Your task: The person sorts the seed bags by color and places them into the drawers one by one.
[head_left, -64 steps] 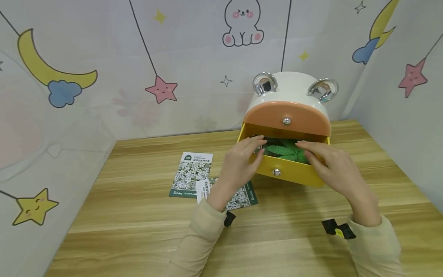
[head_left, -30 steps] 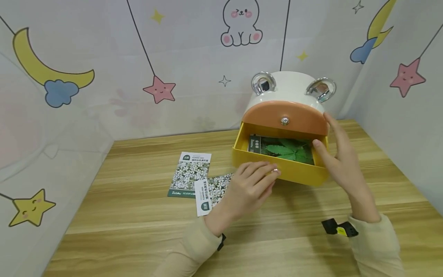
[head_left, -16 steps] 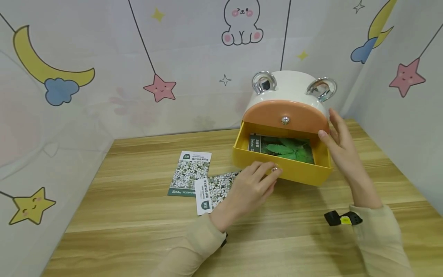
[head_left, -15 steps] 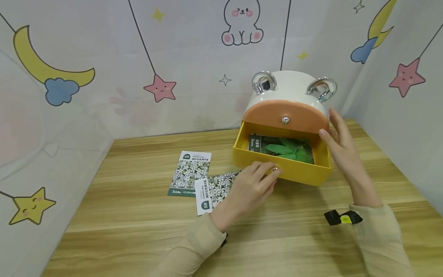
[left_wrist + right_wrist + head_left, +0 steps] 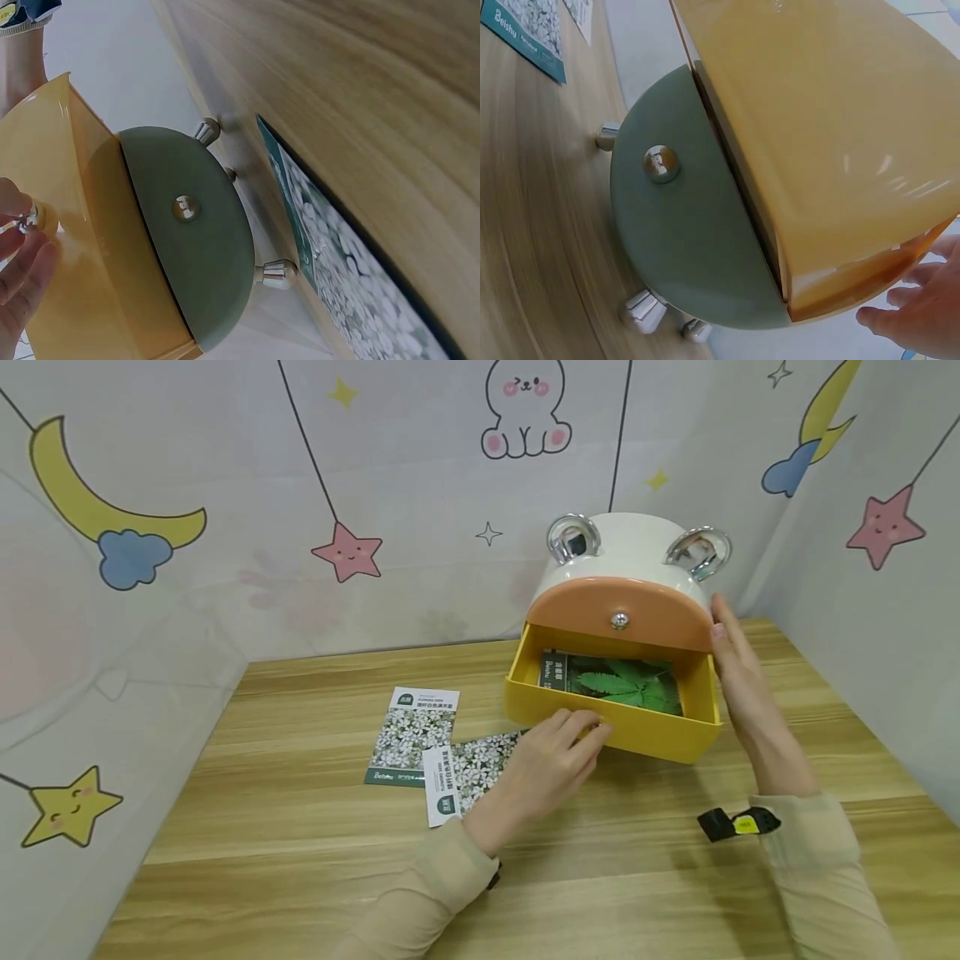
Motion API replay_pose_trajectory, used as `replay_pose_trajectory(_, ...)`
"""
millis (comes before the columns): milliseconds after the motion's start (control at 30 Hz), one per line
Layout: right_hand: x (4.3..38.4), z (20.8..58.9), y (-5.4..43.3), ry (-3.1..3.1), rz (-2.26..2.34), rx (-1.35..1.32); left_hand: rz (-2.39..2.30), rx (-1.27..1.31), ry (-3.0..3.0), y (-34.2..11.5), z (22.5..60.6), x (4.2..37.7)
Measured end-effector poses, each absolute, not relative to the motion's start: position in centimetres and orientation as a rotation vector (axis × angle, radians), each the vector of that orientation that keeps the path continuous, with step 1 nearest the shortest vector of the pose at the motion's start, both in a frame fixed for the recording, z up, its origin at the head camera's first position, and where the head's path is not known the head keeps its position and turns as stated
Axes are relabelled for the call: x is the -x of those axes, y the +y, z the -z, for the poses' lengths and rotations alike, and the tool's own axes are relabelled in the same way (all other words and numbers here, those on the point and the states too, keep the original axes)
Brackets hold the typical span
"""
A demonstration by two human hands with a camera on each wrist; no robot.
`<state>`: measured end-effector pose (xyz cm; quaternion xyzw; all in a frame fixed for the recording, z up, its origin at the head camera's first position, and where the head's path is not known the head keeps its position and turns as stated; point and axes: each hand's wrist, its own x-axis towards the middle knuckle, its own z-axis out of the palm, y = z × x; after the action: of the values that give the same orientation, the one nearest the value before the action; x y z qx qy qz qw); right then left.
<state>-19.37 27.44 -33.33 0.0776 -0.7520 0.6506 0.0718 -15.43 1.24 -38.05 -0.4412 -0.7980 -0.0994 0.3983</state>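
Note:
A frog-shaped drawer box [image 5: 645,545] stands on the table, with a white top, silver ring eyes and an orange upper front. Its yellow drawer [image 5: 652,737] is pulled out and bears a seed packet with a green fern-like leaf [image 5: 626,683]. At the drawer's front, my left hand [image 5: 543,768] pinches the silver knob [image 5: 28,220] between thumb and fingers, plainest in the left wrist view. My right hand [image 5: 742,681] is at the box's right side, fingers extended along it; the right wrist view shows the hand [image 5: 922,307] beside the wall.
Left of the box lie a white-flower seed packet [image 5: 412,731] and another white-flower packet [image 5: 442,785], overlapping it and partly behind my left hand. A green lower drawer front [image 5: 195,240] sits below the yellow drawer. A patterned curtain [image 5: 420,485] hangs behind the table [image 5: 300,860].
Both hands have left the packet inside the drawer. My left hand has come down to the knob, and my right hand has moved onto the box's right side. The drawer remains out.

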Motion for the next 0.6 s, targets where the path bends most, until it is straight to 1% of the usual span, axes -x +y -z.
replay_pose_trajectory(433,19.73,33.44,27.87,-2.312,-1.959,-0.160,0.299,1.116,-2.103,1.51,37.73,15.30)
replay_pose_trajectory(600,19.72,33.58,28.13,-2.260,-2.059,-0.180,0.311,1.121,-2.107,1.57,37.74,15.39)
